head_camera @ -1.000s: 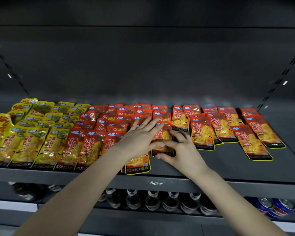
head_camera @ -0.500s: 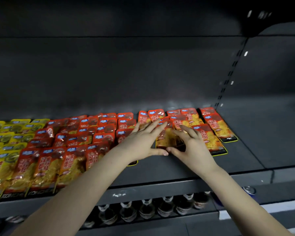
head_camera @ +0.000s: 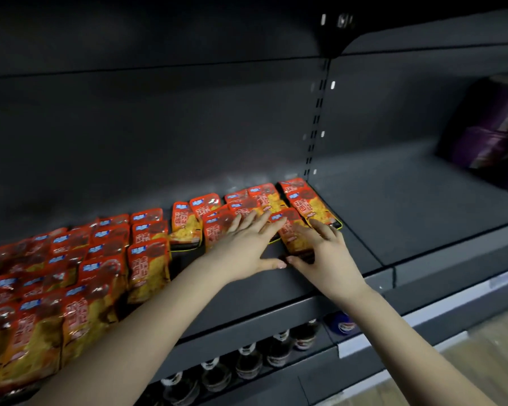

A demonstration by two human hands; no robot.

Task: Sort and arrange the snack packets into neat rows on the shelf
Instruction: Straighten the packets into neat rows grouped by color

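Toward the right end of the shelf (head_camera: 393,218), one red-and-orange packet (head_camera: 292,234) lies between both hands. Its long axis runs from 11 to 5 o'clock, skewed against the rows (head_camera: 147,259) at 9 o'clock. At the packet's 9 o'clock the left hand (head_camera: 247,247) lies flat, fingers straight on neighbouring packets (head_camera: 217,230). At its 3 o'clock the right hand (head_camera: 327,253) touches it, fingers bent over its edge and thumb at its near end; whether that is a true grip I cannot tell. The packet looks glossy, thin, probably slippery.
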